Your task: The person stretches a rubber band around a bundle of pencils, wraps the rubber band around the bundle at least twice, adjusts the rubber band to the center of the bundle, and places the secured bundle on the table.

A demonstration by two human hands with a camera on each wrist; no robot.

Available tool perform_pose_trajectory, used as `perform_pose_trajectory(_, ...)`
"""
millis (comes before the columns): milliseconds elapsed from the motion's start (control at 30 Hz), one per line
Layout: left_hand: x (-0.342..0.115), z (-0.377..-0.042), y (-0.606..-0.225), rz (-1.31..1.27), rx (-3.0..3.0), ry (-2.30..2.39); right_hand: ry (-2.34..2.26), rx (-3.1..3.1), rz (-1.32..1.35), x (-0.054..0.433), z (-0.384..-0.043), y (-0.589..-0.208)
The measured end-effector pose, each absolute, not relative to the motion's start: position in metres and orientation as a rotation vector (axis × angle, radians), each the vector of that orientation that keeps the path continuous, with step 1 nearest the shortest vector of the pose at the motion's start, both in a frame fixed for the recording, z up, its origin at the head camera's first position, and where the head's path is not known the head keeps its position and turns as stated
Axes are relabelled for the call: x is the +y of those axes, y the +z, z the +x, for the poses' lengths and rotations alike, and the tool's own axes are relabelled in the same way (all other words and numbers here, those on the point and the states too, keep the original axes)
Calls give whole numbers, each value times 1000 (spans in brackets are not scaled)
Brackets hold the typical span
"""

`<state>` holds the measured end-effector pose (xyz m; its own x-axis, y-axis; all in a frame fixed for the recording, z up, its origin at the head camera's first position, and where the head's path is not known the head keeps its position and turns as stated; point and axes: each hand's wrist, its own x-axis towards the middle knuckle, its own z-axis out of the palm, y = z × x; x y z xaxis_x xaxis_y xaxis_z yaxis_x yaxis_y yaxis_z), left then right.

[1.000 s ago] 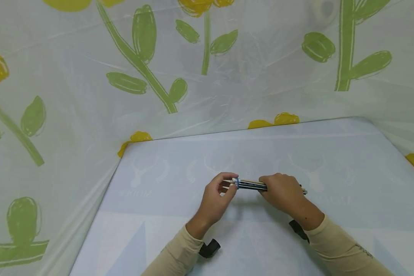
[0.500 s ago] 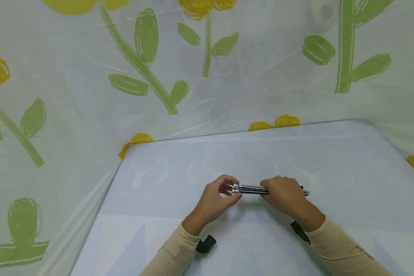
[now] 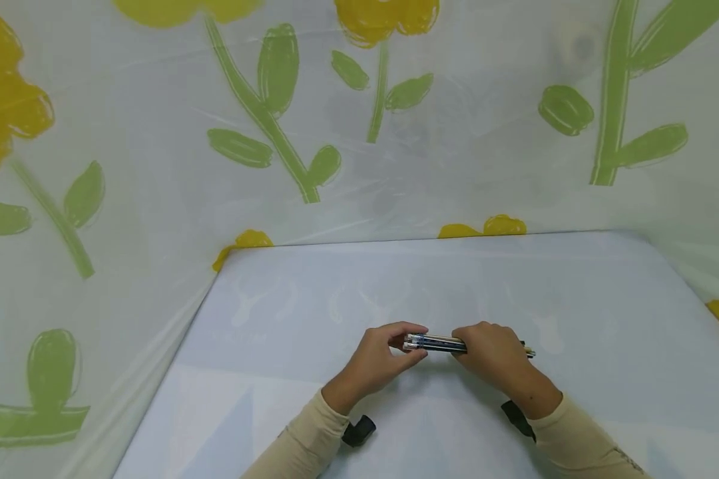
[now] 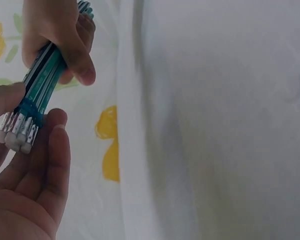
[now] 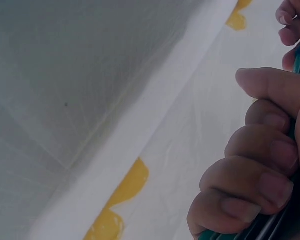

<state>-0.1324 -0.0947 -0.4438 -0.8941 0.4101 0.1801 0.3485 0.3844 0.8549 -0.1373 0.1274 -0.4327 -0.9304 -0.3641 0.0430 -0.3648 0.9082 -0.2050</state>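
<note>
While the right hand gripped the pencil bundle mid-length, the left hand had thumb and fingers curled around its eraser end, at the blue band.

Pencils teal, black; band blue; sleeves beige; backdrop white, yellow flowers, green leaves; surface pale blue-white.

The pale tablecloth spreads wide here, faint antlered heads printed across its far half. And just beyond its edge, up rises a whitish curtain, splashed with yellow flowers and green stems!
</note>
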Motion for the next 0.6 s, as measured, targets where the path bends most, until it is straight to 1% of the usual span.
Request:
perform_pose_trajectory(133, -93, -131, -443, 737, 2582, 1502, 355, -3059, 573, 126, -132, -436)
perform_pose_trajectory(467, -91, -129, -443, 721, 2561, 1524, 356, -3006, 615, 124, -130, -433)
perform_pose_trajectory(600, -91, -128, -443, 772, 2578, 1495, 358, -3014, 621, 125, -130, -433)
